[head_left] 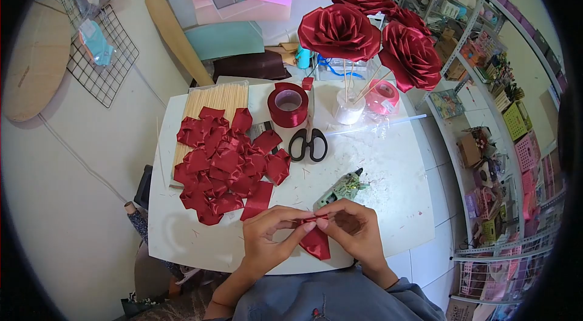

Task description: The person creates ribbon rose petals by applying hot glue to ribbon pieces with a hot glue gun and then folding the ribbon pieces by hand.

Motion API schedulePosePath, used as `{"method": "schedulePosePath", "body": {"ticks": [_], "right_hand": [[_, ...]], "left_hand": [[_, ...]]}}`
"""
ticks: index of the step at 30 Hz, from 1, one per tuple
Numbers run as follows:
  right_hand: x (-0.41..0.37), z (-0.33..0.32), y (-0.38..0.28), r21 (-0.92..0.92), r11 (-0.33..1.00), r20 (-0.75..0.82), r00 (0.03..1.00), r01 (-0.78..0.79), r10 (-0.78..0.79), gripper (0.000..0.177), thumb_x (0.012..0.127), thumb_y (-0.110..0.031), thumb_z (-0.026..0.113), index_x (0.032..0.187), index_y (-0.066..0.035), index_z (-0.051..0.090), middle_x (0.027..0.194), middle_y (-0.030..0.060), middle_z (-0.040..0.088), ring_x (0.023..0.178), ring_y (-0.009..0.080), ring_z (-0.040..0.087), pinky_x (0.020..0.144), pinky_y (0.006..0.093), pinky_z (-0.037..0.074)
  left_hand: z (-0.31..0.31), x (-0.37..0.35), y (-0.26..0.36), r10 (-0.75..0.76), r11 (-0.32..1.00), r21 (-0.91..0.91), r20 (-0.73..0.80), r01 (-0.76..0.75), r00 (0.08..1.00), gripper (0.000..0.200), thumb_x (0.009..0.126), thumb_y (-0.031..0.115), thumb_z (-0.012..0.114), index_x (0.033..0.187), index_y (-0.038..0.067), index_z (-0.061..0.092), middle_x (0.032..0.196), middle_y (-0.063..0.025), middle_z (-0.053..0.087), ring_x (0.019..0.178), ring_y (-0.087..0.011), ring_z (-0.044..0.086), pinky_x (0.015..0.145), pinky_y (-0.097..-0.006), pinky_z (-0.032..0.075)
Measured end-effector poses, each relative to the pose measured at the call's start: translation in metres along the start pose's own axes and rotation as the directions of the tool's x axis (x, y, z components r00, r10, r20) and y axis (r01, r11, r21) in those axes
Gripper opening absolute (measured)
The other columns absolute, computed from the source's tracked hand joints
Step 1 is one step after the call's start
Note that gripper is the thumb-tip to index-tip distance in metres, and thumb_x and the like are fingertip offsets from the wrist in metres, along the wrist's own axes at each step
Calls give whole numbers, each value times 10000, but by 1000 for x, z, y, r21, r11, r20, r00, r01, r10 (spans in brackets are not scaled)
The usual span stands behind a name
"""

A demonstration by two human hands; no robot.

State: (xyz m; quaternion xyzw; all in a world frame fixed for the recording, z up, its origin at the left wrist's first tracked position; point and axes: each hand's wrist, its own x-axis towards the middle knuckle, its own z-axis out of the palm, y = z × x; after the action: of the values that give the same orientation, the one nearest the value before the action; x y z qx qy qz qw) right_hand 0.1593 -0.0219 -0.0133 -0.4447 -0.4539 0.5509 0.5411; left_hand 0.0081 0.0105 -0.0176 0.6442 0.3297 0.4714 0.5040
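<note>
Near the table's front edge, my left hand (274, 233) and my right hand (357, 229) both pinch the upper edge of a red satin ribbon piece (316, 244). Its lower part hangs down between them to a point. To the left lies a heap of folded red ribbon petals (225, 163), with a flat ribbon piece (258, 199) at its near edge. A green glue gun (345, 189) rests just beyond my right hand. Black-handled scissors (308, 144) lie farther back, below a roll of red ribbon (288, 105).
Large red ribbon roses (340, 33) on sticks stand in a white holder (349, 108) at the back. Beside it is a pink tape roll (382, 97). Bamboo sticks (212, 99) lie under the heap. A clear glue stick (388, 124) crosses the right side. Shelves (480, 157) line the right.
</note>
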Motion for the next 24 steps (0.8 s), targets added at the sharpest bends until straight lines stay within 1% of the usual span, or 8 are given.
{"method": "schedulePosePath", "body": {"ticks": [2, 7, 8, 9, 12, 14, 17, 24], "right_hand": [[1, 1, 0, -10, 1000, -2, 1000, 22, -22, 142, 766, 4, 570, 907, 20, 568, 846, 62, 578, 785, 91, 547, 697, 215, 445], [2, 1, 3, -9, 998, -6, 998, 65, -65, 168, 748, 29, 582, 914, 20, 562, 849, 67, 577, 799, 96, 545, 716, 217, 446], [2, 2, 3, 14, 998, -29, 998, 63, -62, 192, 747, 30, 583, 936, 17, 554, 842, 62, 576, 795, 93, 545, 711, 215, 445], [2, 3, 2, 38, 997, -51, 997, 60, -58, 216, 746, 30, 584, 958, 14, 545, 835, 58, 576, 790, 90, 544, 705, 213, 444], [3, 1, 4, 25, 999, -44, 999, 33, -32, 277, 744, 32, 587, 1011, 2, 523, 800, 42, 571, 765, 80, 540, 694, 209, 441], [4, 2, 4, 23, 999, -50, 998, 36, -35, 292, 744, 32, 587, 1026, -2, 517, 783, 34, 567, 753, 75, 537, 690, 206, 439], [5, 3, 5, 19, 999, -58, 998, 35, -34, 315, 743, 33, 587, 1046, -9, 507, 760, 25, 563, 738, 69, 534, 687, 200, 435], [5, 1, 5, -5, 1000, -43, 999, 29, -30, 357, 740, 36, 587, 1078, -15, 484, 754, 25, 563, 736, 69, 534, 692, 200, 434]], "left_hand": [[2, -1, -1, -54, 996, -68, -51, 50, 997, 194, 692, -90, 598, 877, -71, 545, 849, -131, 576, 786, -152, 584, 726, -241, 489], [4, -2, 0, -71, 992, -110, -63, 64, 995, 222, 697, -90, 597, 897, -56, 506, 831, -104, 568, 786, -134, 576, 732, -228, 474], [4, -2, 1, -78, 990, -125, -68, 69, 995, 230, 698, -88, 598, 900, -50, 495, 821, -98, 565, 790, -128, 572, 731, -224, 470], [4, -2, 1, -78, 990, -125, -67, 69, 995, 230, 698, -88, 598, 900, -50, 495, 821, -98, 565, 790, -128, 572, 731, -224, 470], [6, -3, -2, -64, 994, -93, -77, 56, 995, 286, 701, -87, 596, 939, -36, 447, 811, -97, 561, 802, -123, 562, 730, -225, 464], [8, -3, -3, -74, 993, -98, -117, 62, 990, 344, 708, -95, 582, 983, -21, 389, 804, -104, 559, 794, -123, 556, 723, -223, 458], [7, -3, -6, -65, 995, -81, -102, 57, 993, 378, 713, -104, 569, 1009, -13, 351, 800, -110, 557, 781, -121, 552, 714, -219, 452], [8, -4, -9, -19, 997, -71, -103, 12, 994, 385, 710, -105, 572, 1001, -7, 338, 791, -103, 549, 766, -117, 548, 703, -215, 452]]}}
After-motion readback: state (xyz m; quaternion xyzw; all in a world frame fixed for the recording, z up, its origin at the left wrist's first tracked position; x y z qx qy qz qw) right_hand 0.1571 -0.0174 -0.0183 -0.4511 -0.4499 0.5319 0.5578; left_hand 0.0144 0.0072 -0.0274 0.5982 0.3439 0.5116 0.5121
